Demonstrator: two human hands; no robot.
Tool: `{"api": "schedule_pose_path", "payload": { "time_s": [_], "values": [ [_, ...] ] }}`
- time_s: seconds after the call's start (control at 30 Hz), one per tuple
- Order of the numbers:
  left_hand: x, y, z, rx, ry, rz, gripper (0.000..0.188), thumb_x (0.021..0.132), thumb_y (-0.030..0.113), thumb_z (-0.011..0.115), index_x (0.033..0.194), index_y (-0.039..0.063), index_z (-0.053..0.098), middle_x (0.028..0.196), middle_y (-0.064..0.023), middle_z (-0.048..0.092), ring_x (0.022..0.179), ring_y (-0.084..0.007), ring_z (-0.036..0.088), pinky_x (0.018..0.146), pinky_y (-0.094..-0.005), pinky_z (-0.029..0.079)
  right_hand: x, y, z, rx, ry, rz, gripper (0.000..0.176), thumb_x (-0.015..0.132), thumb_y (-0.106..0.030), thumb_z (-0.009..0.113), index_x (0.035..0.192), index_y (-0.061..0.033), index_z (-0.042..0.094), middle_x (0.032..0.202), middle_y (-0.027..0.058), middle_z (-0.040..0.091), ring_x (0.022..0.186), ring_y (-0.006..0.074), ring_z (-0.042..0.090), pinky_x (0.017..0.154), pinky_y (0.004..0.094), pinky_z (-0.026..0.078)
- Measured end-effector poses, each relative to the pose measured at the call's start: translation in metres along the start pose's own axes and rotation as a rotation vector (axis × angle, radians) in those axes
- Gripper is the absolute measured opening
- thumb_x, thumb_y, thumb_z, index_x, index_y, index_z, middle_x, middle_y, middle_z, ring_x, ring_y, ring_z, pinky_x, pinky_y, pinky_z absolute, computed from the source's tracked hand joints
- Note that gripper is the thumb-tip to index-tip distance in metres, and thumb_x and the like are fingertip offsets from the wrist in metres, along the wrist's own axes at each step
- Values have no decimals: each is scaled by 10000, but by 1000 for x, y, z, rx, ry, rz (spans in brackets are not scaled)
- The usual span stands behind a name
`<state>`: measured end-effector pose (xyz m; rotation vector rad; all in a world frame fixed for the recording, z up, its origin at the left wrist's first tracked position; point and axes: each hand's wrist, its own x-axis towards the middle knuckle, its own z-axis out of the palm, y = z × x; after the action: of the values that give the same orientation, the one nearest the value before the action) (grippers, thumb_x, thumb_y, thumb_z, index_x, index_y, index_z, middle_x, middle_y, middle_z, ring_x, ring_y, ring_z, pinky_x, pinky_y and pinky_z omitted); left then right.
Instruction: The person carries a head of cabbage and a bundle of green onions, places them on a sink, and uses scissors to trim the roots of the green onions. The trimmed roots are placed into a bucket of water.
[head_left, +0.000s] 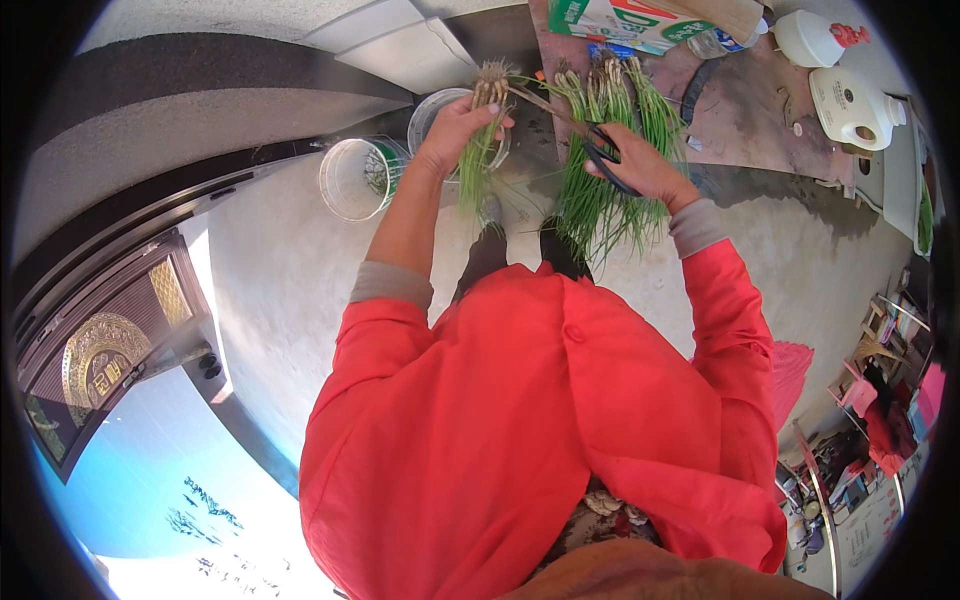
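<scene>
My left hand (459, 129) grips a small bunch of green onions or chives (477, 161), its roots up and its green leaves hanging down. My right hand (637, 161) holds scissors (609, 159) with black handles. Their blades point up and left, the tips close to the root end of the held bunch; I cannot tell whether they touch it. More bunches of the same greens (600, 180) lie at the edge of a reddish board, just beyond and beside my right hand, with their leaves hanging over the edge.
Below my left hand stands a clear round tub (429, 120), with a white and green bucket (327, 184) left of it. On the reddish board (739, 127) are white jugs (847, 105), a plastic bottle (709, 45) and a printed carton (622, 22).
</scene>
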<state>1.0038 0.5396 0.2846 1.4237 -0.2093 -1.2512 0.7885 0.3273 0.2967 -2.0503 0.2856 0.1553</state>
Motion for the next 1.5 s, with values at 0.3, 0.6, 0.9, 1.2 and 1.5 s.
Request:
{"api": "schedule_pose_path", "payload": {
  "time_s": [0.3,0.6,0.9,1.2,1.5],
  "values": [
    [-70,24,-90,146,-68,50,310,908,294,564,1118,67,587,853,-77,665,670,-102,567,641,-241,467,49,-78,42,-116,-123,-91,529,760,-402,702,1066,-4,534,969,176,537,914,339,541,818,378,431],
    [-117,32,-148,227,-82,61,337,906,348,561,1078,62,608,794,-60,650,620,-93,544,575,-234,451,60,-120,90,-134,-229,-95,545,774,-380,686,1114,3,501,1034,177,512,969,321,526,855,362,424],
    [-151,27,-180,167,-23,32,263,847,283,641,953,43,664,713,-27,630,593,-89,537,559,-226,437,57,-149,141,-75,-210,-61,599,763,-403,684,1155,6,489,1054,189,511,1010,334,523,892,369,414],
    [-151,22,-193,254,-107,26,244,813,280,684,885,47,669,644,-5,576,546,-65,497,498,-216,390,50,-154,168,-6,-116,-30,450,741,-377,720,970,-7,600,823,124,556,741,212,536,678,336,437],
    [-129,5,-205,245,-138,-62,278,791,311,712,791,41,644,605,-7,562,497,-72,472,459,-209,350,34,-144,188,91,-33,58,410,729,-361,752,847,11,629,616,115,533,559,162,456,558,324,419]
  ]
}}
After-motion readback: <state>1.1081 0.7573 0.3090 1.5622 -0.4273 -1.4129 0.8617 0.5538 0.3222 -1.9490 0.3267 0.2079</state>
